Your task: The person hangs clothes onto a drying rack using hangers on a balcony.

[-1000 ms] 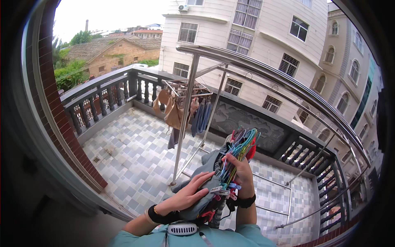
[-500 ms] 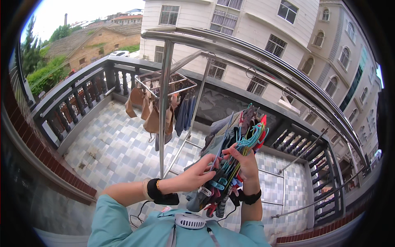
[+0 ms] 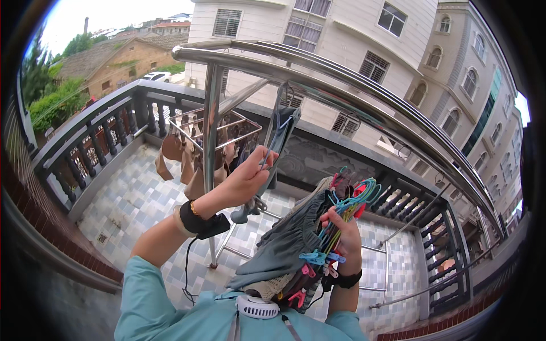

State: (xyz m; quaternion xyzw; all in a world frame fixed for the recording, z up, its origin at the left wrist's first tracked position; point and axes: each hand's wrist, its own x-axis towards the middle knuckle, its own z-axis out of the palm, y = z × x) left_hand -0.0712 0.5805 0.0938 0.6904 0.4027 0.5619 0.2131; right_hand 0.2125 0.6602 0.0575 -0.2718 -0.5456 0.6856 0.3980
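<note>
The right hand [image 3: 344, 232] grips a bunch of hangers [image 3: 356, 200] draped with clothes [image 3: 293, 241]; a loosened grip could spill some. Farther out, the left hand [image 3: 250, 179] pinches a single hanger [image 3: 278, 132] bearing a grey garment [image 3: 290, 126] near the steel rail [image 3: 253, 64]; whether it is hooked is unclear, so early release could drop it.

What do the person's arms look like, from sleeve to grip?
The teal sleeves are short. On the left wrist: a black band with a dark boxy unit, black cable, gold-coloured bracelet and pale band. The right wrist wears a black strap. Left grip and right grip are ungloved.
</note>
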